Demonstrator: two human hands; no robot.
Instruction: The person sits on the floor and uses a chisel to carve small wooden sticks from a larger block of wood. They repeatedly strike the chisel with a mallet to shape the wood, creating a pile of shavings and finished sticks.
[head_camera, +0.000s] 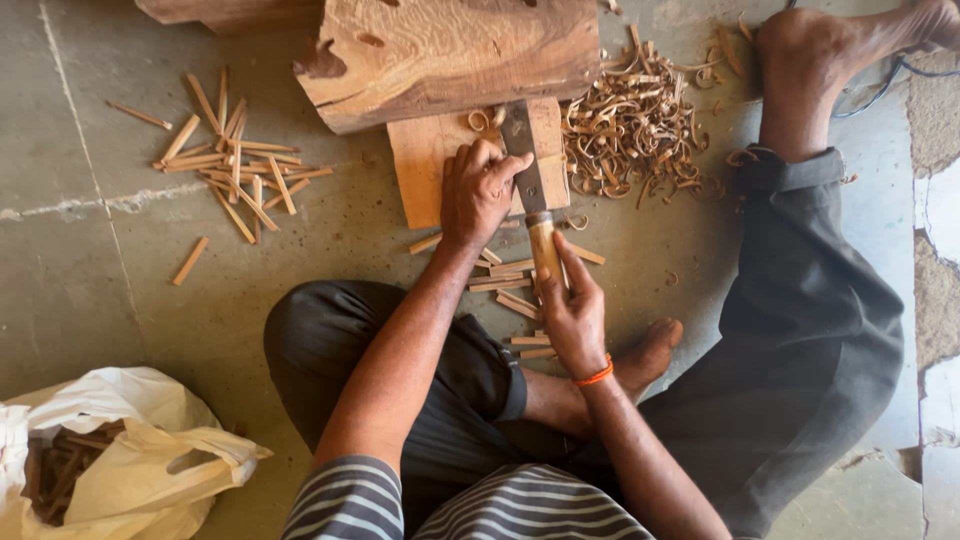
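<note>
On flat wooden board (425, 170), left hand (478, 190) pressing metal blade (522, 150), right hand (572, 310) grip closed round chisel handle (546, 250)

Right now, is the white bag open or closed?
Open. The white bag gapes at its left side, and brown wooden sticks show inside it.

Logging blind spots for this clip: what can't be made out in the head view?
- What the left hand pins on the wooden board: covered by its fingers.
- Tip of the chisel blade: runs under the log.
- Chisel handle: lower end wrapped by the right hand.
- Log: cut off by the top edge.
- White bag: cut off at the left and bottom edges; its contents sit in shadow.
</note>
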